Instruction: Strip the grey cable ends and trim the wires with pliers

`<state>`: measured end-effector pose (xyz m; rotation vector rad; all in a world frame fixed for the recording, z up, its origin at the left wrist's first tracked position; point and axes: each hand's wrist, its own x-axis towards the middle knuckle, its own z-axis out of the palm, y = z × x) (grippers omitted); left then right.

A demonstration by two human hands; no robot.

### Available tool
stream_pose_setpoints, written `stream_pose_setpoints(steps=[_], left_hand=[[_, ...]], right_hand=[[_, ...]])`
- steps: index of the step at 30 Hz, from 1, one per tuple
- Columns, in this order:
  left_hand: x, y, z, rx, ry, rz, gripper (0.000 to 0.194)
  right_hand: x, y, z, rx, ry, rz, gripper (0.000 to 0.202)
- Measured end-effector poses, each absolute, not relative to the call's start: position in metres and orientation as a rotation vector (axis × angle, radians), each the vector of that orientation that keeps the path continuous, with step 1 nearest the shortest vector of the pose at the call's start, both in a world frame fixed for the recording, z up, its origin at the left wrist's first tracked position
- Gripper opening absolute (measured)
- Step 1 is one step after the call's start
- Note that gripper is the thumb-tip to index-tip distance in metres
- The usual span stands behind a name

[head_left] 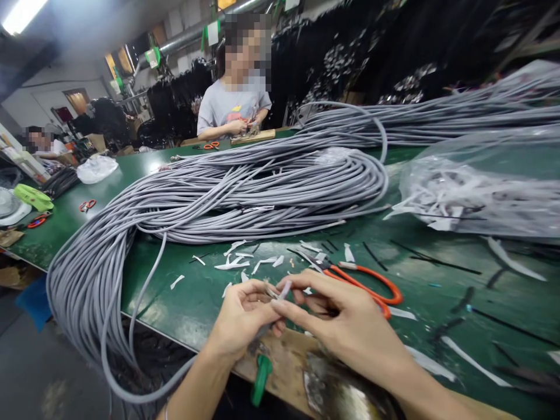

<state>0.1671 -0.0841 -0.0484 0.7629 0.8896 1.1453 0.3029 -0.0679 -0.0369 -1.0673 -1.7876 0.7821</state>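
Near the front edge of the green table (175, 309), my left hand (245, 315) is closed on a grey cable. The cable's end (285, 289) pokes up between the fingertips of both hands. My right hand (341, 309) pinches that same end with thumb and fingers. A loop of grey cable (144, 398) hangs off the table edge and runs up toward my left hand. Orange-handled scissors (367, 280) lie just beyond my right hand, partly hidden by it. Under my hands is a worn wooden board (284, 361) with a green clamp-like piece (261, 379).
A big bundle of grey cables (245, 192) spans the table and droops over the left edge. White scraps (236, 262) and black strips are strewn about. A clear plastic bag (481, 186) lies right. A co-worker (236, 105) works across the table; small orange scissors (87, 205) lie left.
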Motion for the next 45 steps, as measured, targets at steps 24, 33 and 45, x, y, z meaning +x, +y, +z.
stream_pose_setpoints(steps=[24, 33, 45], left_hand=[[0.158, -0.080, -0.054, 0.577, 0.804, 0.961, 0.034], [0.158, -0.074, -0.061, 0.562, 0.789, 0.910, 0.035], [0.165, -0.088, -0.054, 0.707, 0.739, 1.412, 0.046]], right_hand=[[0.304, -0.062, -0.037, -1.073, -1.588, 0.959, 0.037], [0.308, -0.061, -0.054, -0.898, -1.643, 1.352, 0.047], [0.304, -0.062, -0.041, -0.974, -1.940, 1.110, 0.040]])
